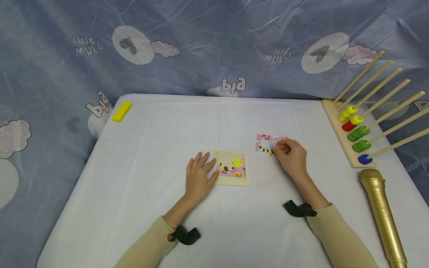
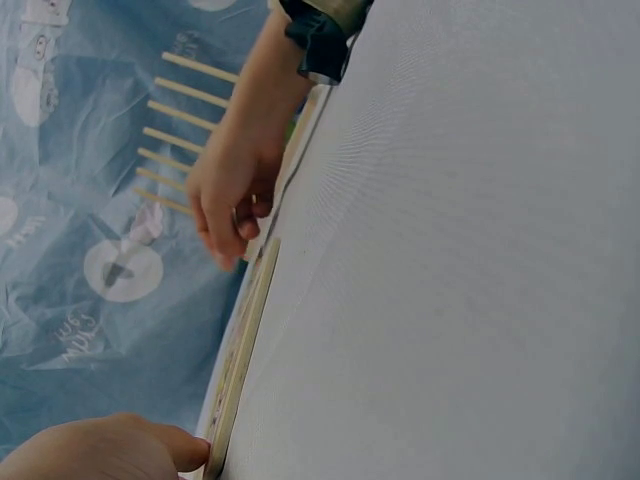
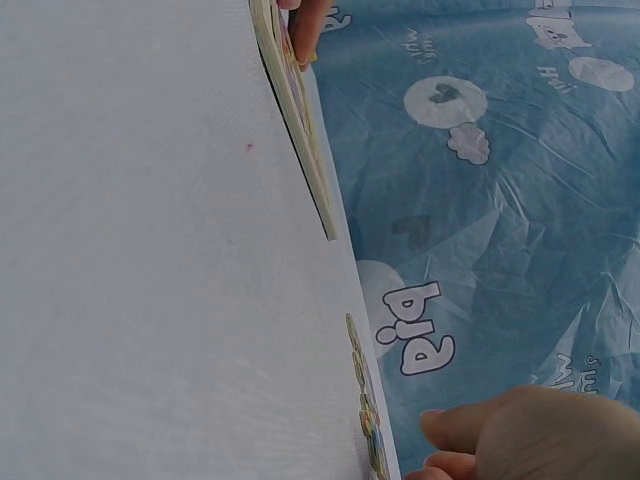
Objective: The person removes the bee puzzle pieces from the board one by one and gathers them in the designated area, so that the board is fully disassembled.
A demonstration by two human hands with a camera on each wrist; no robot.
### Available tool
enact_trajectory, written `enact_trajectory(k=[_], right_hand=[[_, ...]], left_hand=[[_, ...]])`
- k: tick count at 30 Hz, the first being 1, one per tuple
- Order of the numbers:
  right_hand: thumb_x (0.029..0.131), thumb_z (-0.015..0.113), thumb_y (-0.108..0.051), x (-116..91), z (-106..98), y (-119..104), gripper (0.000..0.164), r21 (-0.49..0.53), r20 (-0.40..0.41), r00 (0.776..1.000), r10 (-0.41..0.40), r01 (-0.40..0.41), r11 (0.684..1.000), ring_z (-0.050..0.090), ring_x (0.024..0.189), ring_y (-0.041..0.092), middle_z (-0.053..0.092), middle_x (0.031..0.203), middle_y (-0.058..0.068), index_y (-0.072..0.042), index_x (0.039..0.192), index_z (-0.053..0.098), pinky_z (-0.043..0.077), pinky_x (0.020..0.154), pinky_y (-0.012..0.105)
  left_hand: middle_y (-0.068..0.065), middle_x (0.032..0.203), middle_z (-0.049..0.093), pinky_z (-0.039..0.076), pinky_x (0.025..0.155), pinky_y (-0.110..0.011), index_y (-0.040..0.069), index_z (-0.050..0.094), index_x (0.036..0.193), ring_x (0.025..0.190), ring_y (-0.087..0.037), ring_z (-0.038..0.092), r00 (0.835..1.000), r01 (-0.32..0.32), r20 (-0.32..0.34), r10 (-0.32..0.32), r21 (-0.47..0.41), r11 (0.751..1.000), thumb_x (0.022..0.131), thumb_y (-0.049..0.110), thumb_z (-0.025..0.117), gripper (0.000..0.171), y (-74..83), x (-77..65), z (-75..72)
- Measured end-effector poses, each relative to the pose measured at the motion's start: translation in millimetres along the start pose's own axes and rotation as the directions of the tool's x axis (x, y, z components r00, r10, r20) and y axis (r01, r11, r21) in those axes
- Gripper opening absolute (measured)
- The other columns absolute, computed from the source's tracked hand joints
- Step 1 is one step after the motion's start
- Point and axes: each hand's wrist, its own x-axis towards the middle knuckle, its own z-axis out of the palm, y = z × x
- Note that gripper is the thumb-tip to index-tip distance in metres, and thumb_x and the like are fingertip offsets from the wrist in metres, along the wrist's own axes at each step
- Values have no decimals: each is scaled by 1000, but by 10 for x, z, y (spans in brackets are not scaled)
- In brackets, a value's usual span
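In the head view a small square wooden puzzle tray [image 1: 231,184] lies flat, its lower part filled with pink pieces showing a bee and yellow shapes. My left hand [image 1: 198,178] rests beside it, fingers spread, with thumb and index finger over its left edge. Up and to the right lies a group of pink puzzle pieces [image 1: 264,141], partly hidden by my right hand [image 1: 292,158]. That hand's thumb and index fingertips pinch a small black-and-yellow puzzle piece [image 1: 272,152] at the group's lower edge. The right wrist view catches the tray [image 3: 300,150] edge-on.
A wooden bead rack [image 1: 342,137] with slanted pegs and coloured beads stands at the right edge. Below it lies a gold microphone [image 1: 382,216]. A yellow block [image 1: 122,111] sits at the far left corner of the white-covered table [image 1: 151,149]. Behind hangs a blue-grey printed cloth [image 1: 207,44].
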Motion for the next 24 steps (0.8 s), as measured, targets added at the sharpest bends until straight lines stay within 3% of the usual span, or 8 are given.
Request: enact_trajectory(k=[4, 10, 17, 24], right_hand=[[84, 74, -5, 1, -10, -40, 20, 54, -5, 1000, -4, 4, 999, 48, 69, -6, 64, 84, 15, 5, 101, 70, 36, 61, 6], [85, 74, -8, -63, 31, -206, 25, 77, 111, 993, -47, 39, 996, 52, 72, 5, 64, 89, 13, 1, 107, 69, 38, 60, 10], [83, 75, -8, -218, 165, -530, 29, 114, 250, 958, -138, 113, 987, 55, 74, 16, 64, 95, 11, -2, 111, 69, 42, 62, 18], [80, 78, -9, -311, 271, -741, 31, 168, 309, 925, -220, 174, 970, 55, 71, 19, 64, 93, 13, -1, 109, 70, 44, 61, 22]], left_hand=[[-15, 143, 53, 21, 115, -59, 6, 68, 123, 143, -36, 36, 1000, -1, 0, 1, 3, 1000, 87, 22, 72, 40, 5, 6, -3], [-15, 143, 54, 22, 114, -59, 6, 69, 122, 142, -36, 36, 1000, -8, -7, 8, 6, 1000, 86, 22, 73, 40, 12, 12, 1], [-14, 143, 54, 21, 115, -59, 7, 68, 123, 143, -35, 35, 1000, 1, 4, -1, 5, 1000, 87, 23, 72, 40, 5, 8, 12], [-15, 143, 54, 21, 114, -60, 7, 69, 123, 143, -35, 36, 1000, 2, 0, -2, 0, 1000, 87, 23, 72, 40, -7, -1, 14]])
